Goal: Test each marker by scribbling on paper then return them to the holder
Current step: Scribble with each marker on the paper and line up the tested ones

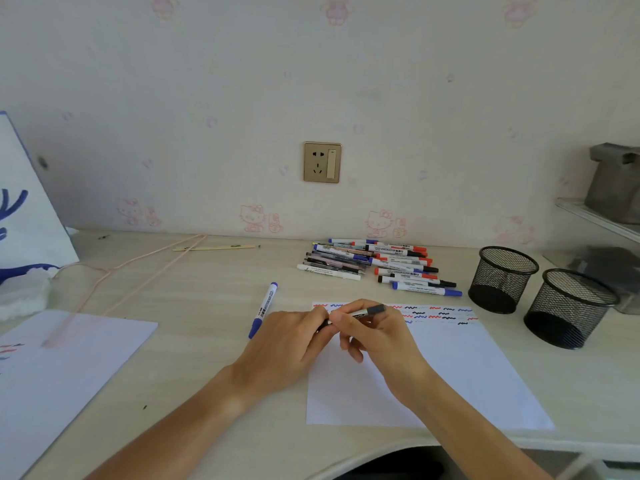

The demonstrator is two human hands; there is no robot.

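Both hands meet over the top left of a white sheet of paper (460, 368) that carries rows of red, blue and black scribbles. My right hand (377, 336) grips a black-ended marker (370, 311) by its barrel, and my left hand (291, 344) pinches the marker's other end, which is hidden by the fingers. A blue marker (264, 309) lies capped on the desk just left of my left hand. A pile of several markers and pens (377, 265) lies behind the paper. Two black mesh holders (502, 278) (568, 308) stand at the right, with nothing visible inside.
A second sheet of paper (65, 372) with a few scribbles lies at the left front. A pink cord (131, 271) and a thin stick (214, 248) lie at the back left, next to a white and blue bag (24, 216). A wall socket (322, 162) sits above the desk.
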